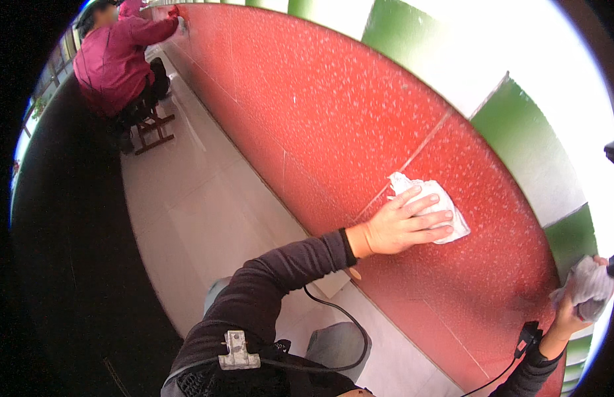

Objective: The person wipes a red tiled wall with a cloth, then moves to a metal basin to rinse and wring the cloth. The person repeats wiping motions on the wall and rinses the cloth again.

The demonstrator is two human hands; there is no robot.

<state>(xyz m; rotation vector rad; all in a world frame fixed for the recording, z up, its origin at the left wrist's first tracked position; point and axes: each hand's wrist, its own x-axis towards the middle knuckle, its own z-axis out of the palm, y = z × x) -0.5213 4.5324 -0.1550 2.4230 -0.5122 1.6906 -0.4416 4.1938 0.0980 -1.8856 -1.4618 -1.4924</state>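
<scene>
My left hand presses a folded white cloth flat against the speckled red wall surface, fingers spread over it. A pale joint line in the red surface runs up past the cloth's edge. Far to the right, near the picture's rim, my right hand grips a greyish crumpled cloth with a dark part showing at its lower end. What that dark part is I cannot tell. Behind this hand are the green and white bands along the red surface's edge.
A person in a pink jacket sits on a low wooden stool at the upper left, one arm reaching to the red wall. A black cable and a metal bulldog clip hang at my chest. Pale floor tiles border the wall.
</scene>
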